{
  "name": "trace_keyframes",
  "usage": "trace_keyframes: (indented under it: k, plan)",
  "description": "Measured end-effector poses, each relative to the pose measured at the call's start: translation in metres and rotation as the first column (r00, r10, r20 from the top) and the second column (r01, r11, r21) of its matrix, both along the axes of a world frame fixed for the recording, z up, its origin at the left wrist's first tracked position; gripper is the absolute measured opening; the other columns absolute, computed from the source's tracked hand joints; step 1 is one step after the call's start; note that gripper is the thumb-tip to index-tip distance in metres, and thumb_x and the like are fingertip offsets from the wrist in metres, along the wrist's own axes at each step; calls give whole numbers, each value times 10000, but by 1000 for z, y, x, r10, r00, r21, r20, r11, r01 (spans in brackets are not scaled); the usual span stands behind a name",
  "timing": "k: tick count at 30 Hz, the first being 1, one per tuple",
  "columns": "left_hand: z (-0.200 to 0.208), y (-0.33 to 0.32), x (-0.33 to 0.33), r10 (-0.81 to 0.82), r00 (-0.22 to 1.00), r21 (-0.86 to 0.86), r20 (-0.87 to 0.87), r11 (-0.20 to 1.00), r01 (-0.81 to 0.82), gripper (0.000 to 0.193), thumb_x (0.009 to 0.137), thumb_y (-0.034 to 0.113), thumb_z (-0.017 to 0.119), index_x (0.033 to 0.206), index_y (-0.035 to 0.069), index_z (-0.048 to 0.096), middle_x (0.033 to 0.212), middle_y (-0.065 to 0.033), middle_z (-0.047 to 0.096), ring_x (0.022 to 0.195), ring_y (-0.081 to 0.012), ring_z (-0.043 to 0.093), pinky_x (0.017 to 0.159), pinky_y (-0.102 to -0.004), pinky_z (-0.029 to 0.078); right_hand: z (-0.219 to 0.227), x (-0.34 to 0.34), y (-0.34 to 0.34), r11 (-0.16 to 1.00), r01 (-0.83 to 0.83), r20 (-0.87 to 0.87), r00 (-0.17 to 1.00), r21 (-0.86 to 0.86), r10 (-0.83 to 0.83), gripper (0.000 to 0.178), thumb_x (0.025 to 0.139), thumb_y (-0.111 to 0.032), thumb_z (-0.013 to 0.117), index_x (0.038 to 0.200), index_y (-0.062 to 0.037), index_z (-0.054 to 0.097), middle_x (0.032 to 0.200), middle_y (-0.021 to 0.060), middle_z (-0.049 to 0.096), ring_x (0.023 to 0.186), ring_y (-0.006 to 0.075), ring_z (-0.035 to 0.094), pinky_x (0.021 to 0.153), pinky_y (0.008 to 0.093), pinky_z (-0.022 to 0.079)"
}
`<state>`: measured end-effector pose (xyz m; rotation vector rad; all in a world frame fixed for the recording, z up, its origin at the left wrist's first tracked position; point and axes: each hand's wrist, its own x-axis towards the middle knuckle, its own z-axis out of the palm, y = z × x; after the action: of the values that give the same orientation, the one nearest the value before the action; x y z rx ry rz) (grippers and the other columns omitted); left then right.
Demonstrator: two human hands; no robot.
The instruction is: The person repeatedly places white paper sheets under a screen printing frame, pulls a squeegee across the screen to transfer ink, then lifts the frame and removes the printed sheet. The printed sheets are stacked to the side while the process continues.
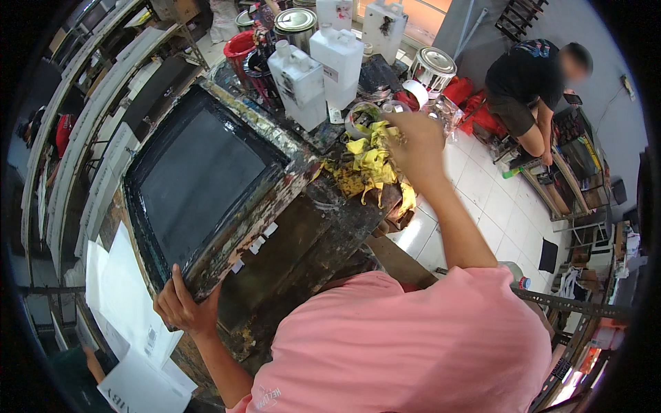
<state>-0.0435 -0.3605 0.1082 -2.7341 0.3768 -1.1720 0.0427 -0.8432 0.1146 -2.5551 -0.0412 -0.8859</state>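
Note:
My left hand (184, 306) grips the near corner of a screen printing frame (265, 206), fingers over its top edge. Its rim is crusted with paint, and dark mesh (200, 168) fills the middle. The frame sits at a slant over a dark, stained worktable (275, 258). My right hand (416, 141) is stretched out to the far right, over a heap of crumpled yellow strips (368, 158) stained black. Motion blurs that hand and its fingers are mostly hidden, so whether it holds anything is unclear. A roll of tape (361, 118) lies just beside it.
White plastic jugs (299, 86), metal cans (434, 69) and a red tub (239, 47) crowd the table's far end. White paper sheets (127, 296) lie at the left, near long racks (103, 103). A person (533, 89) sits at the far right.

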Motion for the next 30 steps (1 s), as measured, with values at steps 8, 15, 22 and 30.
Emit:
trace_keyframes:
  k: [8, 15, 22, 30]
  plan:
    - [2, 4, 1, -7, 1000, -10, -3, 1000, 7, 831, 720, 665, 845, 1314, 104, 690, 988, -76, 669, 886, -280, 625, 888, -457, 460, -73, 3, -117, 792, 344, -242, 824, -505, -512, 397, 866, -229, 730, 1262, -187, 725, 1227, 60, 726, 1167, 270, 642, 956, 511, 434]
    - [-7, 9, 3, 0, 998, -11, -67, 1000, -1, 721, 770, 635, 801, 1282, 134, 717, 987, -38, 654, 915, -244, 600, 935, -479, 448, -79, 3, -156, 866, 287, -362, 820, -410, -443, 356, 882, -232, 726, 1226, -140, 727, 1108, 136, 749, 1055, 340, 698, 892, 515, 518]
    - [-22, 15, -10, 21, 994, -37, -106, 999, -25, 726, 748, 659, 799, 1251, 140, 730, 1002, -18, 653, 904, -226, 583, 960, -472, 415, -6, -5, -150, 960, 272, -87, 957, -64, -277, 235, 954, -75, 658, 1154, 41, 700, 1078, 147, 750, 949, 234, 706, 896, 359, 539]
    - [-19, 16, -1, 4, 998, -19, -58, 1000, -5, 484, 977, 615, 602, 1183, 211, 771, 907, 13, 632, 862, -160, 595, 888, -417, 467, 111, 66, 113, 821, -568, -291, 796, -55, 531, 291, 779, 6, 784, 1064, -25, 734, 1005, 108, 708, 1006, 297, 644, 990, 436, 442]
